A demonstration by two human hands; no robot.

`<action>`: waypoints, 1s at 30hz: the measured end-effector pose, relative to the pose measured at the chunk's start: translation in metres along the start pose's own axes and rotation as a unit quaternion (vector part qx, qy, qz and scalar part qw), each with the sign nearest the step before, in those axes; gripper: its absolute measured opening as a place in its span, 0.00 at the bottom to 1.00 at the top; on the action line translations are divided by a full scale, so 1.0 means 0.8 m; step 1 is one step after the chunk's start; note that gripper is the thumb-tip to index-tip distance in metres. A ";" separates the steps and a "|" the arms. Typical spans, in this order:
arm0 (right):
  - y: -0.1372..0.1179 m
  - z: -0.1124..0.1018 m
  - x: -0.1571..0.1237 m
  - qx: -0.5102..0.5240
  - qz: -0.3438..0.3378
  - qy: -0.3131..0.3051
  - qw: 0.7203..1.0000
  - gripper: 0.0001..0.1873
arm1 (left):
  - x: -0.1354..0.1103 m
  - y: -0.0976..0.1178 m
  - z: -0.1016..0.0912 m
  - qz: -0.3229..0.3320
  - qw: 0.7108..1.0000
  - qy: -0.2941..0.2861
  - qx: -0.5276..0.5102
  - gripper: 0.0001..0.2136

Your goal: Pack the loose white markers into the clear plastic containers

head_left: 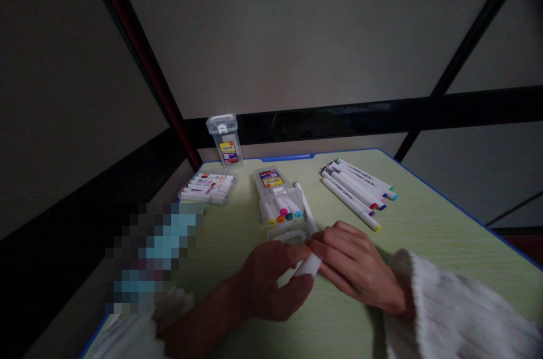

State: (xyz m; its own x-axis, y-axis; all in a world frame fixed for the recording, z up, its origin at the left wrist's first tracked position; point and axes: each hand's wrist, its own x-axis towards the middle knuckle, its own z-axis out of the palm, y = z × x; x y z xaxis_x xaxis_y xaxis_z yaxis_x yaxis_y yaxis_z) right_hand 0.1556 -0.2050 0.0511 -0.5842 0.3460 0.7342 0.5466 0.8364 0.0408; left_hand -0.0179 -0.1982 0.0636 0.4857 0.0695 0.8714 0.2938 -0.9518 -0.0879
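Observation:
My left hand point(271, 285) and my right hand point(354, 265) meet near the front of the green table point(424, 234), both closed on a white marker point(308, 264) held between them. Just beyond the fingers lies an open clear plastic marker case point(278, 195) with several coloured marker ends showing at its mouth. One white marker point(306, 207) rests along the case's right side.
A row of several loose white markers point(358, 189) lies at the back right. A full clear case of markers point(207, 187) lies at the back left, and another clear case point(224, 140) stands upright at the far edge. A blurred-out patch covers the left foreground.

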 end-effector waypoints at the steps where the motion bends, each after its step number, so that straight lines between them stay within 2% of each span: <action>1: 0.000 0.000 0.000 -0.002 0.000 0.002 1.000 0.11 | 0.000 0.000 0.000 0.002 1.000 -0.002 0.003 0.11; 8: 0.000 -0.002 0.003 -0.004 0.000 0.004 1.000 0.11 | -0.003 0.000 -0.002 0.012 1.000 -0.001 0.019 0.10; 19: 0.001 -0.001 0.003 -0.007 -0.002 -0.008 1.000 0.12 | -0.003 0.000 -0.001 -0.007 1.000 -0.007 -0.012 0.15; 24: 0.001 -0.001 0.003 -0.003 -0.007 -0.017 1.000 0.13 | -0.003 0.000 0.002 0.000 1.000 0.002 -0.014 0.11; 30: 0.003 0.003 -0.001 -0.003 -0.004 -0.042 0.999 0.15 | -0.013 -0.003 0.008 0.023 0.999 -0.026 0.009 0.06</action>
State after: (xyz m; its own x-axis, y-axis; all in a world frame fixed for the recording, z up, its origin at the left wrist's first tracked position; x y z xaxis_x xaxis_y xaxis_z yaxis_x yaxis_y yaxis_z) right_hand 0.1560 -0.2026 0.0493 -0.6366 0.3730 0.6750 0.5442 0.8374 0.0505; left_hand -0.0188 -0.1947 0.0514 0.5411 0.0419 0.8399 0.2849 -0.9488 -0.1362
